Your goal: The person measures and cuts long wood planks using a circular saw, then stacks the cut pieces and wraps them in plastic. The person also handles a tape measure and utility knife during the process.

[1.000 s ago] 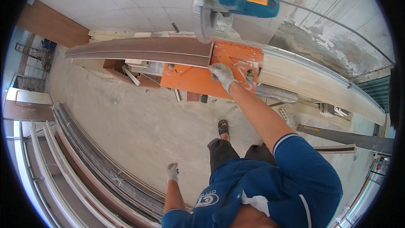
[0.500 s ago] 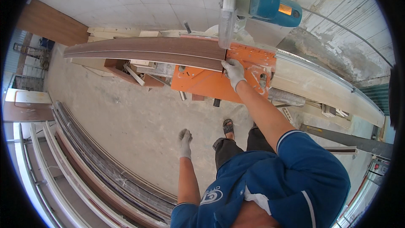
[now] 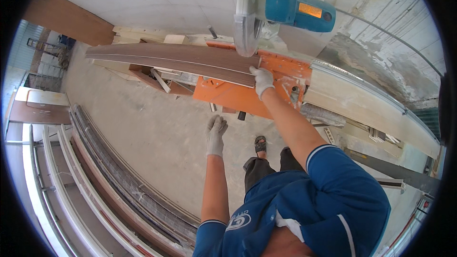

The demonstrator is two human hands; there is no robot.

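Observation:
My right hand, in a pale work glove, is closed on the right end of a long brown plank. A thin light line runs along the plank, which lies across an orange saw table. Just above that end is a teal power saw with a round, clear-edged blade guard; the blade is mostly hidden. My left hand, gloved too, hovers over the floor in front of the table. Its fingers are loosely bent and a little apart, with nothing visible in them.
Long strips and profiles lie on a metal rack at the lower left. Offcuts fill the space under the plank. A pale long board extends right of the table. The saw's cable runs along the wall.
My left hand has risen from lower down toward the table. The saw head appears further left and its guard more tilted, though the view has shifted too. My right hand stays at the plank's end.

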